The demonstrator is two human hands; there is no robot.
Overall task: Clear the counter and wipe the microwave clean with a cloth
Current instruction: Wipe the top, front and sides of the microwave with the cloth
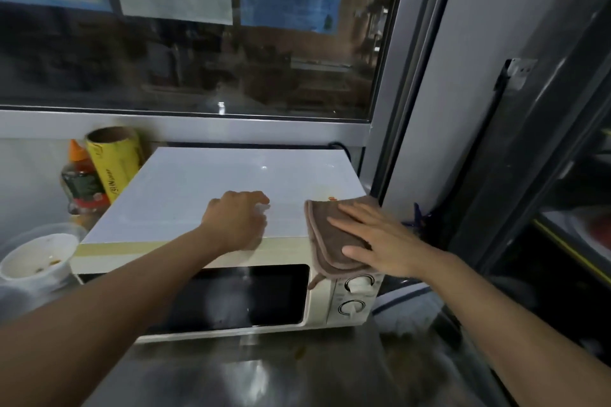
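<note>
A: How many things are in play here?

B: One microwave (211, 195), cream-fronted with a white top, standing on a steel counter (264, 373) under a window (185, 53). One brown cloth (325, 241). Two hands.

A: Where is the cloth?

B: On the near right corner of the microwave's top, folded over the front edge so that a flap hangs down just above the upper knob. There are two knobs (355, 296) on the control panel, one above the other, right of the dark door glass.

A: And the hands?

B: The right hand (380, 241) lies flat on the cloth, fingers straight and spread, pressing it to the top; it does not clutch it. The left hand (236, 221) rests on the bare top near the front edge, well left of the cloth, fingers loosely curled and holding nothing. It is somewhat blurred.

A: What else is around?

B: Left of the microwave, against the wall, one roll of yellow wrap (114, 162) on a cardboard core, leaning, and one bottle (81, 182) with an orange cap beside it. Nearer, at the left edge, one white bowl (34, 263) with a few brown scraps inside.

A: Anything in the way?

B: The top ahead of the cloth is bare except for a small orange mark (331, 198) just past the cloth's far edge. A black cable (340, 146) runs behind the far right corner.
</note>
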